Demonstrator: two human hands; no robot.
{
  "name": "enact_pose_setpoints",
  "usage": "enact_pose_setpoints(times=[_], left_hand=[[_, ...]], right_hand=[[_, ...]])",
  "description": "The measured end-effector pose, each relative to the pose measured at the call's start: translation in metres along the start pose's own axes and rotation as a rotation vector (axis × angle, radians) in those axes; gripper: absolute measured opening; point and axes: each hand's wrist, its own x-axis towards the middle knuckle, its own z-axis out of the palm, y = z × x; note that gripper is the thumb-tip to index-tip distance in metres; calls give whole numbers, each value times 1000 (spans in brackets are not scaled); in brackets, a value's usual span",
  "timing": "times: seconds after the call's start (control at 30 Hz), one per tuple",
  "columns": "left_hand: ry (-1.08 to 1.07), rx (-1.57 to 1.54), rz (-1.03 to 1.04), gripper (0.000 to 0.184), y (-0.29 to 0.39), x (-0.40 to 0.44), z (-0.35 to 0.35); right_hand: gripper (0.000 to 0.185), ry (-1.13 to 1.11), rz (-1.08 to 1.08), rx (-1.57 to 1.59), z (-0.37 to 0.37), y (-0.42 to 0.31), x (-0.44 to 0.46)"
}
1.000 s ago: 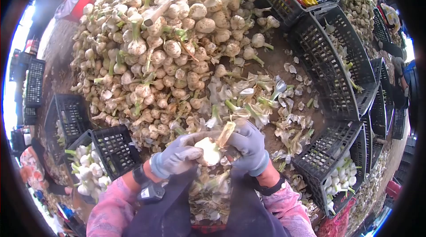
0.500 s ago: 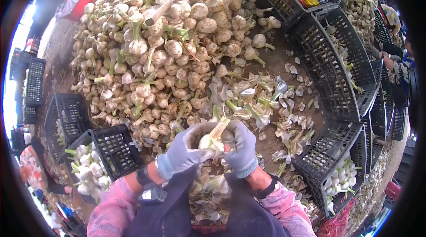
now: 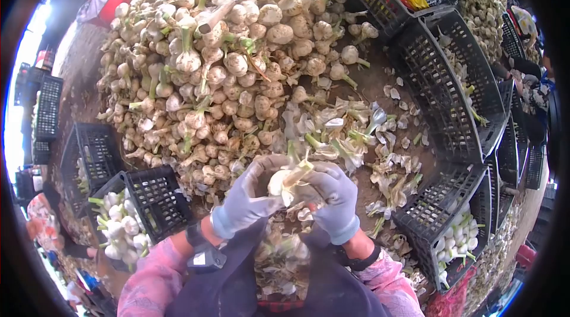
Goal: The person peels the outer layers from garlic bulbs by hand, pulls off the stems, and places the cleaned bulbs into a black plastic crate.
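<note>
You hold the garlic bulb (image 3: 277,184) just in front of your lap, between your two gloved hands. Its long axis runs at a slant: the rounded, creamy body lies toward your left, and the dry, papery stem (image 3: 300,171) points away from you and toward your right, ending in a blunt tip. A pale flap of skin hangs from its near side.

Your left hand (image 3: 246,195) curves around the bulb, fingers on the far side and thumb on the near side. Your right hand (image 3: 335,198) has its fingers bent and drawn together, pinching at the stem; the exact contact of its thumb is hard to tell. Both gloves are greyish knit, soiled at the fingers.

Below the bulb, crinkled peels (image 3: 282,263) show between the dark cloth over your legs. Beyond your hands, thin, curling skins and green-tipped stalks (image 3: 332,147) litter the brown ground. A broad pile of garlic (image 3: 208,85), round, knobbly and dirt-stained, spreads ahead and to your left, with a long tool (image 3: 219,14) lying slanted on top.

Smooth white bulbs (image 3: 122,225) fill a black lattice-sided plastic crate (image 3: 157,198) on your left; another crate (image 3: 436,198) on your right, tilted, holds cleaned heads (image 3: 457,240).
</note>
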Motion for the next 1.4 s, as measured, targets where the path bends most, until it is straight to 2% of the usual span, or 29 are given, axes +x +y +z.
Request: enact_pose_setpoints(times=[0.1, 0.2, 0.23, 0.33, 0.47, 0.5, 0.6, 0.7, 0.8, 0.83, 0.93, 1.03, 1.07, 1.23, 1.3, 1.4], left_hand=[[73, 180, 88, 65, -6, -1, 7], [125, 171, -17, 64, -15, -1, -2], [121, 140, -25, 64, -15, -1, -3], [45, 151, -77, 62, -1, -4, 1], [-105, -165, -239, 72, -5, -1, -8], [-112, -170, -287, 83, -8, -3, -13], [-127, -397, -384, 82, -7, -3, -21], [-40, -340, -288, 69, -3, 0, -4], [101, 248, -1, 62, -16, 3, -5], [149, 154, -2, 57, -21, 4, -9], [259, 303, 68, 62, -26, 2, -8], [92, -141, -254, 67, -14, -3, -3], [-69, -233, -269, 72, -24, -8, -13], [-257, -143, -453, 80, -12, -6, -36], [-396, 13, -375, 81, -6, -5, -35], [-468, 251, -254, 83, -11, 0, -33]], right_hand=[[25, -4, -159, -172, 7, -3, 2], [30, -9, -165, -323, 13, 0, 2], [40, -56, -121, -281, 14, 5, 0], [44, -47, 26, -221, 11, 11, 2], [43, 20, -33, -294, 14, 31, 0], [42, 21, -39, -307, 13, 32, 0], [39, 39, -48, -290, 10, 31, 0], [34, 62, -47, -151, 10, 16, 2], [31, 52, -68, -43, 13, 5, 3], [30, 59, -69, -51, 18, 6, 0], [34, 74, -56, -123, 22, 13, -3], [35, 116, -133, -254, 17, 17, 4], [36, 124, -153, -296, 14, 20, 6], [39, 99, -232, -287, 8, 24, 10], [40, 110, -227, -275, 11, 41, 8], [36, 31, 103, -386, 11, 71, -1]])
